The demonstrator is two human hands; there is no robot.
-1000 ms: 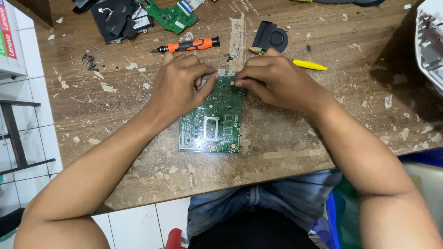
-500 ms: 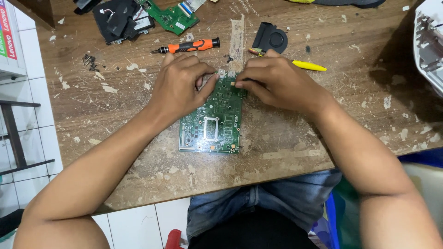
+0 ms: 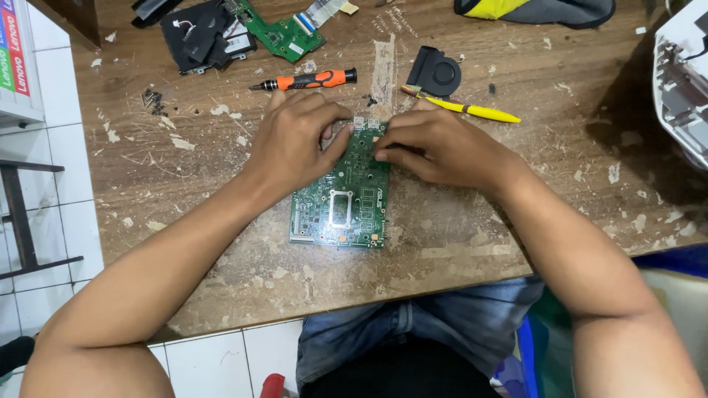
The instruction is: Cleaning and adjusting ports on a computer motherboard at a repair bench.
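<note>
A green circuit board (image 3: 341, 203) lies flat on the worn wooden table (image 3: 516, 228), with a silver square frame near its middle. My left hand (image 3: 295, 140) rests on the board's upper left part, thumb pressed against its top edge. My right hand (image 3: 435, 147) covers the upper right corner, fingertips pinching something small on the board; what it is stays hidden. Both hands meet at the far end of the board.
An orange-and-black screwdriver (image 3: 306, 80) lies just beyond my left hand. A yellow pen (image 3: 472, 110) and a black fan (image 3: 435, 72) lie beyond my right. A smaller green board (image 3: 280, 33), black parts (image 3: 203, 37) and small screws (image 3: 153, 99) sit at the back left. A white casing (image 3: 682, 81) is at right.
</note>
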